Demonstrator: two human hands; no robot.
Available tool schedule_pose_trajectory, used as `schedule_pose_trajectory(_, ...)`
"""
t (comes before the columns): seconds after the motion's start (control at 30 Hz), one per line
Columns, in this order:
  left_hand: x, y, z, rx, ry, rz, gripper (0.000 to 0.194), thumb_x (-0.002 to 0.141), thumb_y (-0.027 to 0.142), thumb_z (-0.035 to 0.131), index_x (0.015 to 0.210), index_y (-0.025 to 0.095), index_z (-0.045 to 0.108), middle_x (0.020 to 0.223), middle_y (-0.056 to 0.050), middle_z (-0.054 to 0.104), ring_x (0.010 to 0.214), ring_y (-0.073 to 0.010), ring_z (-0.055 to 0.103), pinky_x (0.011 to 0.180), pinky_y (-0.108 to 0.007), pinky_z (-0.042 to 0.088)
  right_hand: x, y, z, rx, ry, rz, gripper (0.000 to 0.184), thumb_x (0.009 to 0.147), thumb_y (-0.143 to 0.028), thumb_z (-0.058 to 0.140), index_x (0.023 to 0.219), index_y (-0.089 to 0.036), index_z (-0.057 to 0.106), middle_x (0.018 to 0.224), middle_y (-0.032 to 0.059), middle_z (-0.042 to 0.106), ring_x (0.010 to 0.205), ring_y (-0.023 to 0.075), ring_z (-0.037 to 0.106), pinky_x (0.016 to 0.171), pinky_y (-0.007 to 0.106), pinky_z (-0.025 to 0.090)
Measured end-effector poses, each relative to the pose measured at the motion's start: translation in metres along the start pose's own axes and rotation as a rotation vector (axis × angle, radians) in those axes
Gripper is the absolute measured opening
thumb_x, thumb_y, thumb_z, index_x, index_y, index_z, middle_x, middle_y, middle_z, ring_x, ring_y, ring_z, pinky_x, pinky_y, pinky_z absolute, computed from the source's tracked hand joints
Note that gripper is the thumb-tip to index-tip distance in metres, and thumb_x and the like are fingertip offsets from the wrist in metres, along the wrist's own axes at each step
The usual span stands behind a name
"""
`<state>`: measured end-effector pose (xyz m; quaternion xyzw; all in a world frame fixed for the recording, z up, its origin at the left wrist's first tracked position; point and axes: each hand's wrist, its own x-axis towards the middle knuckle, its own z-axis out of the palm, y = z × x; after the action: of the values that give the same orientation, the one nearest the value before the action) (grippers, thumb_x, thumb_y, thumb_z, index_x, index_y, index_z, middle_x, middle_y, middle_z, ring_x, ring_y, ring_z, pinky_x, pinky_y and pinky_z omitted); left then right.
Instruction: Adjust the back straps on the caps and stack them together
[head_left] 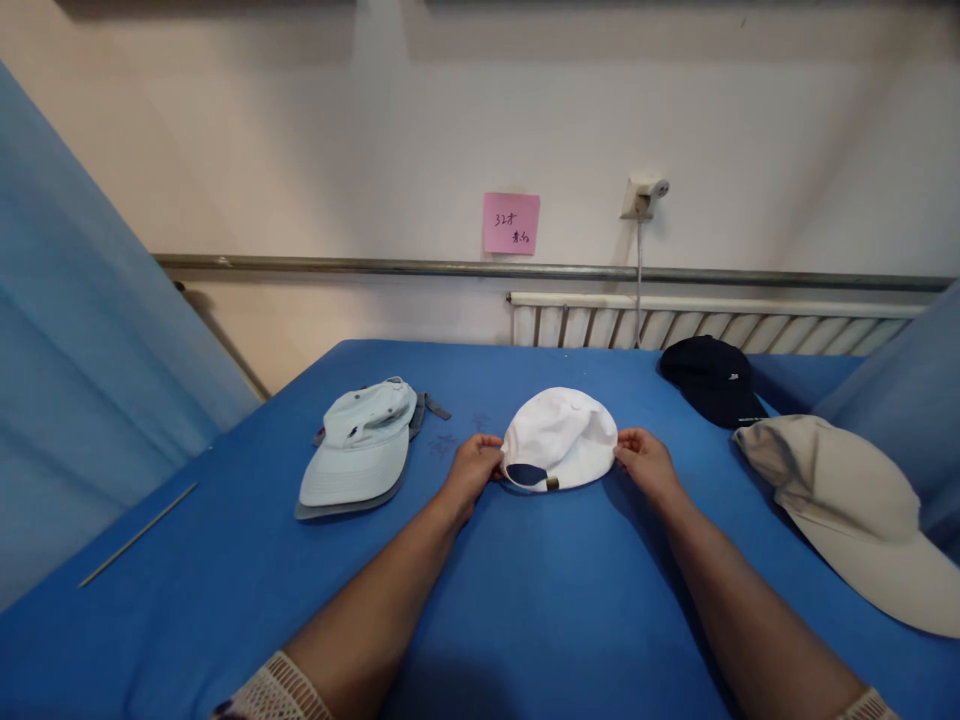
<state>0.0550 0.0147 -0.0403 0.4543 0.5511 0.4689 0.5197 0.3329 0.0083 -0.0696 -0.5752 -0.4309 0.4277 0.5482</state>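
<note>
A white baseball cap is in the middle of the blue-covered surface, its back strap and small metal buckle towards me. My left hand pinches the cap's left edge beside the strap opening. On the opposite side, my right hand grips the right edge between thumb and fingers. To the left lies a pale mint cap, stacked on a grey cap that mostly hides beneath it.
At right are a beige cap and, behind it, a black cap. A thin stick lies far left. Blue curtains hang on both sides. Along the wall run a metal rail and a radiator; a pink note is above.
</note>
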Motion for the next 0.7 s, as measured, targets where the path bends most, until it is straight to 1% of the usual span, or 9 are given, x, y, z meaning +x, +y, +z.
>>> schedule_pose_trajectory(0.1,-0.001,-0.001,0.001,0.087,0.031,0.053,0.017,0.064,0.013,0.064,0.080,0.016,0.060,0.059,0.001,0.060,0.055,-0.0139,0.057,0.057,-0.025,0.047,-0.006,-0.003,0.004,-0.056,-0.002,-0.040,0.016,0.057,-0.019,0.060,0.073,-0.020,0.058,0.053,-0.0028,0.056,0.048,0.0125,0.048,0.049,0.025,0.036)
schedule_pose_trajectory(0.17,-0.003,0.001,0.000,0.163,0.071,0.122,0.016,0.066,0.017,0.066,0.081,0.017,0.062,0.073,-0.002,0.065,0.069,-0.0166,0.061,0.069,-0.029,0.049,-0.011,-0.005,0.007,-0.072,-0.057,-0.061,0.011,0.059,-0.018,0.056,0.069,-0.020,0.057,0.049,-0.0039,0.052,0.046,0.0117,0.046,0.048,0.024,0.034)
schedule_pose_trajectory(0.27,-0.008,0.007,-0.001,0.359,0.123,0.339,0.015,0.074,0.023,0.064,0.088,0.018,0.064,0.105,-0.008,0.066,0.098,-0.0219,0.061,0.089,-0.036,0.046,-0.016,-0.010,0.010,-0.095,-0.131,-0.081,0.006,0.061,-0.018,0.054,0.066,-0.020,0.055,0.047,-0.0054,0.048,0.045,0.0108,0.043,0.046,0.024,0.031)
schedule_pose_trajectory(0.3,-0.010,0.009,-0.002,0.422,0.121,0.429,0.015,0.077,0.025,0.062,0.091,0.019,0.064,0.113,-0.009,0.064,0.105,-0.0226,0.059,0.093,-0.038,0.044,-0.018,-0.011,0.011,-0.103,-0.147,-0.082,0.006,0.061,-0.019,0.053,0.066,-0.020,0.055,0.048,-0.0056,0.048,0.045,0.0108,0.043,0.046,0.023,0.031)
schedule_pose_trajectory(0.37,-0.015,0.014,-0.001,0.499,0.081,0.581,0.016,0.081,0.027,0.059,0.094,0.019,0.063,0.121,-0.009,0.061,0.113,-0.0228,0.055,0.099,-0.040,0.040,-0.020,-0.013,0.012,-0.122,-0.162,-0.080,0.007,0.061,-0.020,0.054,0.068,-0.020,0.055,0.050,-0.0057,0.049,0.047,0.0109,0.043,0.047,0.023,0.032)
schedule_pose_trajectory(0.43,-0.020,0.018,0.000,0.541,0.030,0.681,0.016,0.082,0.028,0.060,0.096,0.020,0.063,0.120,-0.008,0.062,0.114,-0.0224,0.055,0.102,-0.041,0.038,-0.021,-0.014,0.013,-0.147,-0.171,-0.085,0.008,0.061,-0.020,0.054,0.069,-0.020,0.055,0.053,-0.0054,0.050,0.050,0.0112,0.045,0.049,0.023,0.033)
schedule_pose_trajectory(0.5,-0.023,0.019,0.001,0.570,0.013,0.731,0.013,0.082,0.027,0.060,0.093,0.020,0.063,0.117,-0.008,0.063,0.113,-0.0221,0.056,0.103,-0.042,0.038,-0.023,-0.015,0.015,-0.173,-0.179,-0.092,0.009,0.061,-0.022,0.054,0.070,-0.020,0.055,0.056,-0.0047,0.052,0.052,0.0116,0.046,0.050,0.023,0.034)
schedule_pose_trajectory(0.6,-0.023,0.018,0.002,0.577,0.032,0.741,0.006,0.083,0.023,0.059,0.085,0.019,0.062,0.108,-0.007,0.066,0.107,-0.0210,0.058,0.099,-0.040,0.041,-0.026,-0.017,0.017,-0.192,-0.206,-0.087,0.009,0.062,-0.023,0.055,0.071,-0.020,0.054,0.058,-0.0043,0.053,0.054,0.0120,0.047,0.051,0.024,0.035)
schedule_pose_trajectory(0.7,-0.019,0.017,0.001,0.566,0.056,0.739,0.005,0.083,0.021,0.057,0.080,0.019,0.060,0.103,-0.006,0.066,0.102,-0.0201,0.060,0.095,-0.038,0.043,-0.030,-0.021,0.018,-0.198,-0.268,-0.076,0.009,0.063,-0.023,0.056,0.071,-0.019,0.053,0.059,-0.0045,0.052,0.055,0.0112,0.046,0.052,0.023,0.035)
